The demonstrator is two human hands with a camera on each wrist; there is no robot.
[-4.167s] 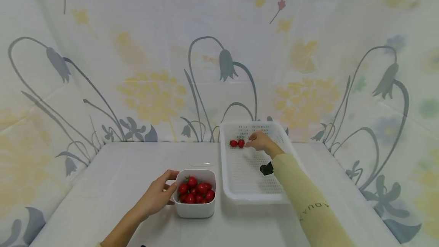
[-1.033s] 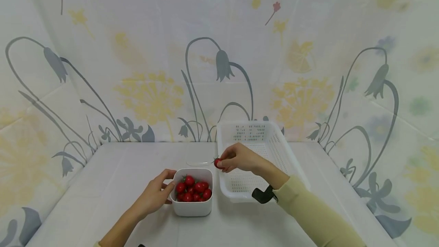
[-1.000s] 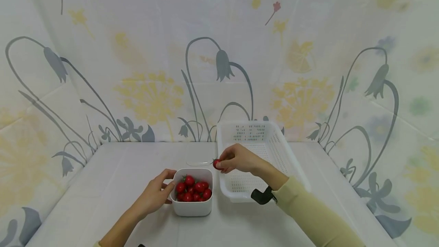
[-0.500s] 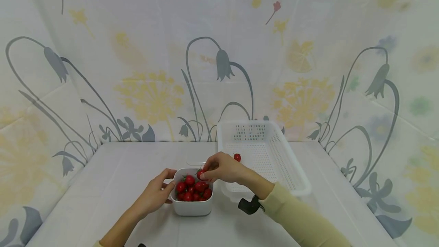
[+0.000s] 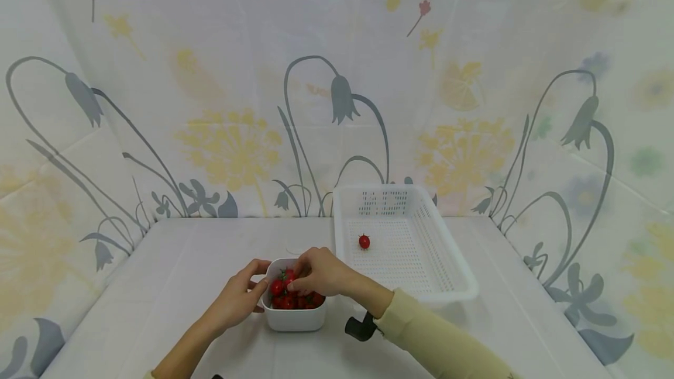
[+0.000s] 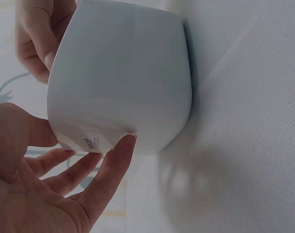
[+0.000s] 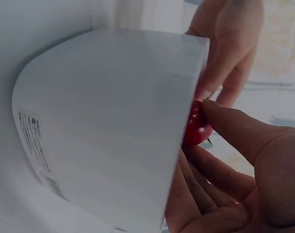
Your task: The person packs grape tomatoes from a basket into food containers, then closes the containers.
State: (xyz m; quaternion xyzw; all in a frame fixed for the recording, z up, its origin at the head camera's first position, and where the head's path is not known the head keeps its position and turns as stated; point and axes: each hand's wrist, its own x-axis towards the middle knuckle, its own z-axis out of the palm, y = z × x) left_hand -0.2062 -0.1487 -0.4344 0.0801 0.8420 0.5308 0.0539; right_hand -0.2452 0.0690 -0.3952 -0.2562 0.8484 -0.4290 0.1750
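A small white container [image 5: 293, 321] with several red cherry tomatoes [image 5: 277, 287] stands on the table. At its left side is my left hand [image 5: 241, 296], thumb at the rim and fingertips against the outer wall, holding it. My right hand [image 5: 322, 274] reaches over the container's rim from the right. Between its thumb and fingers it pinches a cherry tomato [image 7: 196, 127], seen in the right wrist view at the rim. One more cherry tomato [image 5: 364, 242] lies in the white perforated basket [image 5: 463, 285]. The right hand hides part of the container's contents.
The basket stands right of the container and farther back. Behind the container lies a thin, clear outlined item [image 5: 295, 248], partly hidden by the right hand. A flower-printed sheet [image 5: 231, 151] rises at the table's back edge. A black device [image 5: 360, 328] is on the right wrist.
Holding a cherry tomato, my right hand has moved left and toward me from the basket to the container. That uncovered the tomato in the basket. The left hand and container stay put.
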